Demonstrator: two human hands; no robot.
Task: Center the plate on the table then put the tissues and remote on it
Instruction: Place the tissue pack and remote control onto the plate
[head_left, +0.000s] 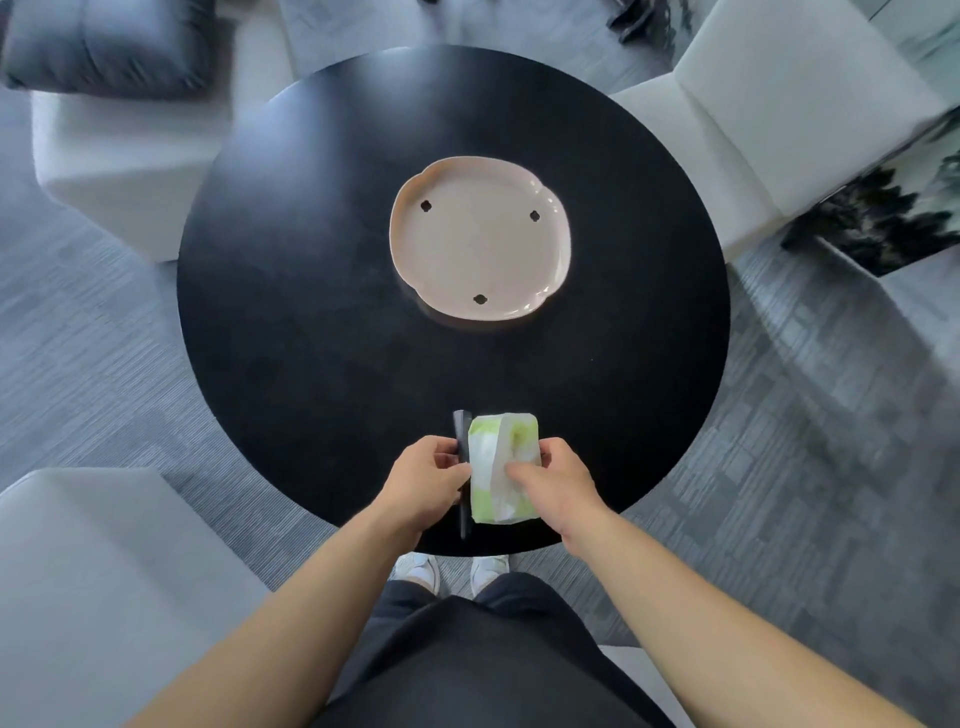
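Both items are gripped at the near edge of the round black tabletop (311, 260): the slim black remote control (460, 431) is clasped edge-up in the left hand (422, 483), and the soft green-and-white plastic pack of tissues (501, 467) is pinched by the right hand (561, 491), thumb pressed into its top face and the other fingers (545, 454) wrapped round its far side. The two objects are held just beside each other, possibly touching, and their long axes are both pointed away from the body, straight toward the pale pink, lobed ceramic plate (480, 249). That plate is seen well apart from the hands, lying roughly at the middle of the tabletop, so the centring step is judged done. The coming move is judged to turn on one line: the plate lies dead ahead of the fingers, and both loads must be carried forward along their own long axes. Neither hand is clearly nearer; the plate sits a shade to the right, so the tissue hand is perhaps favoured. On the plate, three small dark clover-shaped marks are made out. No brand name or readable writing can be picked out on the tissue pack or the remote; the print is too blurred.
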